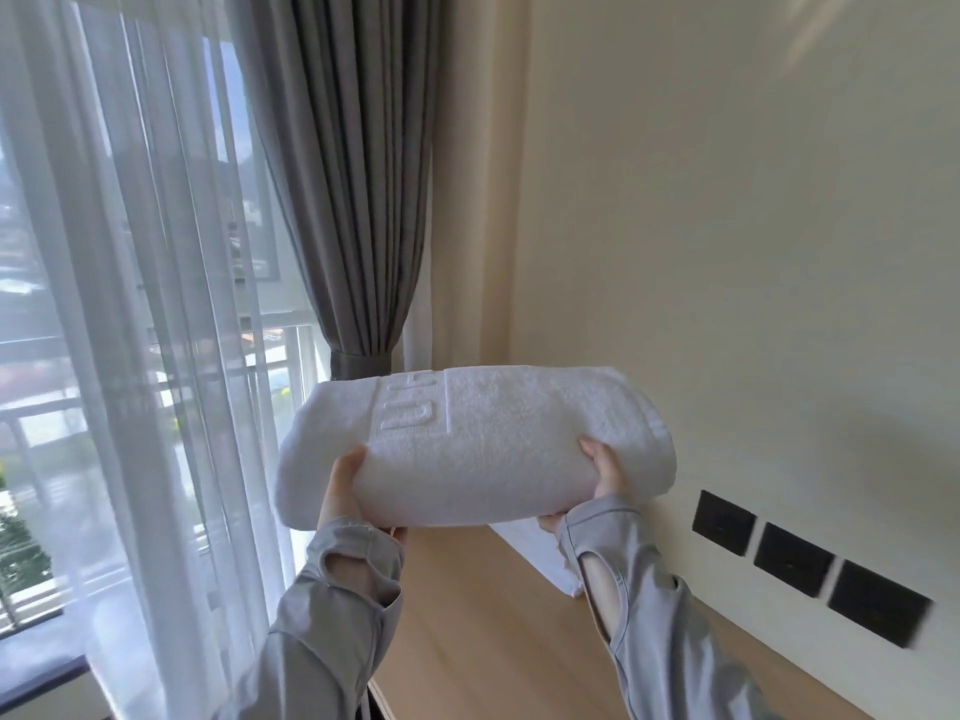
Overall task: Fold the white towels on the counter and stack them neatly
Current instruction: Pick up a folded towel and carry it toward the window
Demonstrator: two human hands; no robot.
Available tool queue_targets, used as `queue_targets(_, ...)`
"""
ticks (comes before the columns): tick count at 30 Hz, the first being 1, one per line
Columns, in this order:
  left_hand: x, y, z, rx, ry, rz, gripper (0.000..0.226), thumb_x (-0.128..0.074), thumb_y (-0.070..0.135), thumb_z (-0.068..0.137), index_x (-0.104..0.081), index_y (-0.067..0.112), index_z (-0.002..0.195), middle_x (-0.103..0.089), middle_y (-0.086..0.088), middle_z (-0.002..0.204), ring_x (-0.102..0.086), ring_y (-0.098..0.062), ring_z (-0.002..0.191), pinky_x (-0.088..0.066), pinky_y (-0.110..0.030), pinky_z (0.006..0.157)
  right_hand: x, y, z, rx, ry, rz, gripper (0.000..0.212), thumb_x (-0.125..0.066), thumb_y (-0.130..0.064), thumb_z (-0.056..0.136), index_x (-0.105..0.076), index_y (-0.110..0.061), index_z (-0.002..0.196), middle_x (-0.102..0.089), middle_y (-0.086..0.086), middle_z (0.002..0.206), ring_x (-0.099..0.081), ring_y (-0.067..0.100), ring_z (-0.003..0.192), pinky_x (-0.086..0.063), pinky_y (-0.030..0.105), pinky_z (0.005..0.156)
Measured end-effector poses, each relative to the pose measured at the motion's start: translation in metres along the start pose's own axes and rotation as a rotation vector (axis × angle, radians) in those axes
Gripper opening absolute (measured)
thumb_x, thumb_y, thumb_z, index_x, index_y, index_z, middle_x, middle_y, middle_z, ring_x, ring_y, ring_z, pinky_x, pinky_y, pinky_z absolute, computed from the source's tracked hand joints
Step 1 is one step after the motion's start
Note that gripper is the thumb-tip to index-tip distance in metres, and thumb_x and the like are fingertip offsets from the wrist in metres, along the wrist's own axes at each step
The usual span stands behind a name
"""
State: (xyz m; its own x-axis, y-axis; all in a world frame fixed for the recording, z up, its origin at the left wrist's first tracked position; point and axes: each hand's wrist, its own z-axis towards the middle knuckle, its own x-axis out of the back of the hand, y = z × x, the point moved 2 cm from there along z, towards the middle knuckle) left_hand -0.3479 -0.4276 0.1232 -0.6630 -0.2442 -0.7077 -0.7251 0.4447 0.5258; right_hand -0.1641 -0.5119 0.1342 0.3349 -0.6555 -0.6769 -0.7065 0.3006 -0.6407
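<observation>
Two grey sleeves, the left sleeve (332, 605) and the right sleeve (649, 615), reach up from the bottom edge. Above them the left hand (343, 491) and right hand (605, 475) clasp a folded towel (467, 449) between them, thumbs on its near face and the other fingers tucked underneath. The thick white bundle is held in the air above the wooden counter (493, 641), touching nothing else. Its long axis runs across the person from left to right, with one hand toward each end.

The setting-down turns on the second towel (535, 553), which lies on the counter close to the wall, below the held bundle and just beyond it, on the right-hand side. The right hand is the nearer one, so I judge the bundle has to go down and a little to the right to land squarely on top.

Most of that lower towel is hidden behind the bundle and the right wrist. I cannot tell how neatly it is folded, which way its edges run, or whether more lie beneath it. The fingers under the bundle are also out of sight.
</observation>
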Motion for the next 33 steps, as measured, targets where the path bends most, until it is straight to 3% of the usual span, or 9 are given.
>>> queue_targets(3, -0.020, 0.010, 0.039, 0.015, -0.031, 0.012, 0.061, -0.079, 0.035, 0.065, -0.045, 0.014, 0.112, -0.058, -0.009, 0.114, -0.059, -0.030, 0.105, -0.050, -0.048, 0.091, -0.022, 0.003, 0.038, -0.010, -0.008, 0.011, 0.017, -0.070, -0.027, 0.073, -0.055, -0.022, 0.079, -0.059, 0.005, 0.081, -0.058, 0.026, 0.071, -0.048, 0.036, 0.061)
queue_targets(8, -0.058, 0.019, 0.092, 0.029, -0.058, -0.006, 0.062, -0.079, 0.031, 0.066, -0.047, 0.018, 0.117, -0.059, -0.008, 0.111, -0.062, -0.029, 0.093, -0.054, -0.044, 0.063, -0.051, 0.002, 0.091, 0.010, 0.014, 0.073, 0.016, -0.071, -0.026, 0.074, -0.055, -0.022, 0.077, -0.060, 0.005, 0.079, -0.058, 0.027, 0.069, -0.050, 0.036, 0.061)
queue_targets(11, -0.074, 0.022, 0.120, 0.040, -0.051, -0.018, 0.071, -0.082, 0.031, 0.061, -0.048, 0.021, 0.122, -0.059, -0.008, 0.114, -0.062, -0.030, 0.096, -0.055, -0.044, 0.066, -0.060, 0.000, 0.111, 0.042, 0.028, 0.096, 0.017, -0.071, -0.024, 0.075, -0.054, -0.022, 0.079, -0.060, 0.006, 0.080, -0.059, 0.027, 0.070, -0.049, 0.037, 0.056)
queue_targets(15, -0.099, 0.017, 0.151, 0.080, -0.135, 0.049, 0.041, -0.079, 0.032, 0.066, -0.050, 0.018, 0.091, -0.059, -0.008, 0.104, -0.061, -0.028, 0.091, -0.054, -0.043, 0.069, -0.066, -0.008, 0.137, 0.099, 0.034, 0.107, 0.014, -0.068, -0.023, 0.077, -0.056, -0.020, 0.083, -0.061, 0.007, 0.085, -0.060, 0.027, 0.075, -0.051, 0.038, 0.059)
queue_targets(18, -0.118, 0.011, 0.178, 0.106, -0.128, 0.087, 0.042, -0.079, 0.032, 0.066, -0.044, 0.019, 0.083, -0.056, -0.008, 0.097, -0.059, -0.029, 0.086, -0.054, -0.044, 0.074, -0.065, -0.011, 0.158, 0.156, 0.064, 0.130, 0.015, -0.069, -0.023, 0.077, -0.058, -0.018, 0.086, -0.064, 0.008, 0.088, -0.062, 0.028, 0.079, -0.054, 0.041, 0.067)
queue_targets(21, -0.137, 0.002, 0.212, 0.142, -0.180, 0.152, 0.041, -0.078, 0.034, 0.067, -0.044, 0.019, 0.085, -0.055, -0.008, 0.096, -0.058, -0.030, 0.085, -0.054, -0.043, 0.071, -0.062, -0.011, 0.184, 0.203, 0.126, 0.166, 0.020, -0.071, -0.023, 0.073, -0.059, -0.015, 0.086, -0.065, 0.008, 0.087, -0.064, 0.028, 0.079, -0.054, 0.042, 0.068)
queue_targets(26, -0.172, -0.016, 0.285, 0.227, -0.271, 0.250, 0.057, -0.077, 0.035, 0.067, -0.047, 0.019, 0.112, -0.058, -0.006, 0.106, -0.059, -0.028, 0.095, -0.052, -0.044, 0.088, -0.058, -0.003, 0.238, 0.290, 0.248, 0.241, 0.030, -0.077, -0.028, 0.066, -0.060, -0.013, 0.086, -0.069, 0.008, 0.076, -0.066, 0.028, 0.074, -0.055, 0.044, 0.072)
queue_targets(29, -0.191, -0.026, 0.330, 0.321, -0.312, 0.316, 0.049, -0.079, 0.033, 0.065, -0.053, 0.013, 0.101, -0.061, -0.007, 0.103, -0.061, -0.028, 0.092, -0.053, -0.043, 0.088, -0.059, 0.008, 0.270, 0.336, 0.280, 0.302, 0.031, -0.076, -0.030, 0.068, -0.060, -0.012, 0.088, -0.072, 0.008, 0.065, -0.066, 0.030, 0.080, -0.054, 0.046, 0.077)
queue_targets(33, -0.211, -0.041, 0.379, 0.435, -0.368, 0.389, 0.041, -0.080, 0.032, 0.065, -0.056, 0.011, 0.091, -0.065, -0.009, 0.098, -0.064, -0.028, 0.090, -0.055, -0.041, 0.083, -0.063, 0.026, 0.302, 0.439, 0.356, 0.411, 0.033, -0.076, -0.026, 0.069, -0.062, -0.011, 0.094, -0.072, 0.010, 0.081, -0.065, 0.031, 0.086, -0.054, 0.047, 0.075)
